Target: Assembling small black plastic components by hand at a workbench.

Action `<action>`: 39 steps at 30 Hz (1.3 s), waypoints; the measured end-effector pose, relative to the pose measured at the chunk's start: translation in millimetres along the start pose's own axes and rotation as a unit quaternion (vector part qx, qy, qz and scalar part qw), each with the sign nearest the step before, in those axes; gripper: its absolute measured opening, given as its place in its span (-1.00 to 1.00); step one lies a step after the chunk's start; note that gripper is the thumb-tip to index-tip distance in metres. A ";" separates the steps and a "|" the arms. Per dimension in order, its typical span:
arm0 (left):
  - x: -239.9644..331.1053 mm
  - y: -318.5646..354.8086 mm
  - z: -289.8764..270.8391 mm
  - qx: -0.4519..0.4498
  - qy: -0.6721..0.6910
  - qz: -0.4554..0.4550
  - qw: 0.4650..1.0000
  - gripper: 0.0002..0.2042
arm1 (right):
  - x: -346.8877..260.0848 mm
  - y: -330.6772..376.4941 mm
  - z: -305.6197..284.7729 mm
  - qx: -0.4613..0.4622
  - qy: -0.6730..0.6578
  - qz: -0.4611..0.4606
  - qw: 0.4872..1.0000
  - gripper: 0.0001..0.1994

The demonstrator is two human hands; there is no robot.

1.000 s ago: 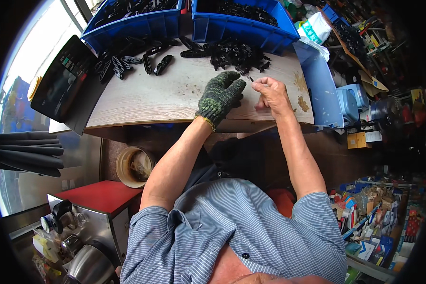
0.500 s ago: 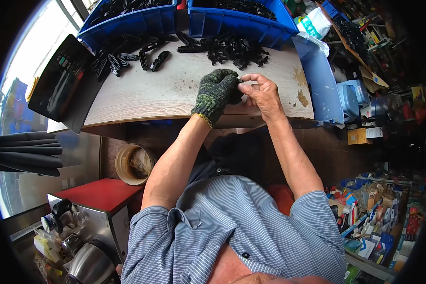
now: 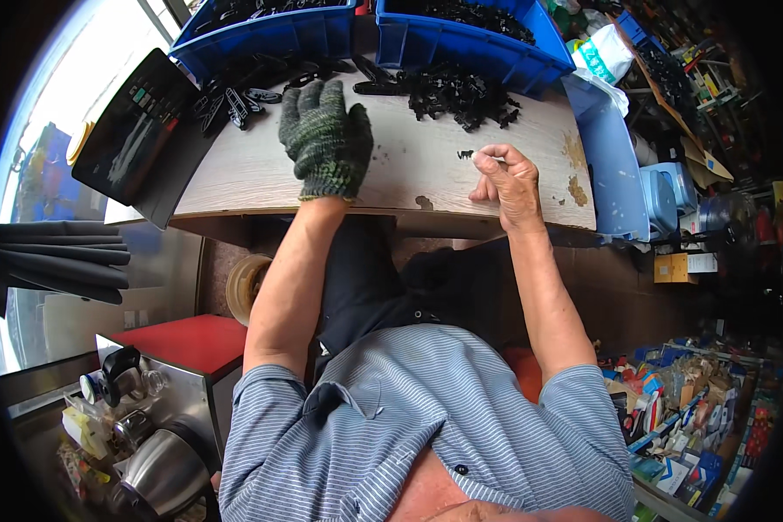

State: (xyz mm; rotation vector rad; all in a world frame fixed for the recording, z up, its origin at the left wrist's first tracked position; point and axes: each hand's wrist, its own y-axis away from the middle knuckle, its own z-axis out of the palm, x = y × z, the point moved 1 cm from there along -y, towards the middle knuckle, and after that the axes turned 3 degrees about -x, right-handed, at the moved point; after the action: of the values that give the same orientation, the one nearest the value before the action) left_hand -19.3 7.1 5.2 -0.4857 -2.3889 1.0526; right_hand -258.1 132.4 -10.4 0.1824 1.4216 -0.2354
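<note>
My left hand [image 3: 326,143] wears a dark green-grey knitted glove. It is held palm down over the left part of the table [image 3: 409,174], open, with its fingers stretched out. Its fingertips are close to long black plastic pieces [image 3: 239,106] lying in a loose group; what lies under the palm is hidden. My bare right hand [image 3: 515,187] pinches a small toothed black plastic part [image 3: 465,155] between thumb and forefinger, just above the tabletop. Beyond it lies a heap of similar small black parts [image 3: 461,96].
Two blue bins [image 3: 474,54] full of black pieces stand along the table's far edge. At the left leans a dark panel [image 3: 135,130]. A pale blue tub [image 3: 613,165] borders the table's right side. Below on the left are a bucket [image 3: 237,291] and a red-topped cabinet [image 3: 183,341].
My hands were together over the table's near edge and have parted. My left hand has moved left and farther out, its fingers straightening. The small black part now shows in my right fingers.
</note>
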 end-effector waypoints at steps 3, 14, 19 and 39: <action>-35.2 -5.9 7.3 -0.016 -0.149 -0.025 0.988 -0.69 | 2.1 -2.2 3.2 0.001 -0.003 0.002 1.000 -0.80; -5.2 25.1 4.9 -0.093 0.176 -0.025 0.980 -0.79 | 0.4 -2.4 1.4 0.014 -0.048 -0.011 0.999 -0.83; 52.5 54.0 3.1 -0.208 0.564 -0.235 0.764 -0.74 | -3.6 -0.5 -1.7 0.018 -0.081 -0.019 0.996 -0.84; 91.0 39.7 0.6 -0.396 0.615 -0.279 0.622 -0.72 | -5.3 -2.0 -8.0 -0.047 -0.046 0.037 0.997 -0.86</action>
State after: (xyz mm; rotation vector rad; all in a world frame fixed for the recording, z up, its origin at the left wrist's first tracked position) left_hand -89.4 77.3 0.6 -0.4392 -1.3178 -0.6252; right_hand -267.0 132.8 -6.2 0.1461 1.3277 -0.1143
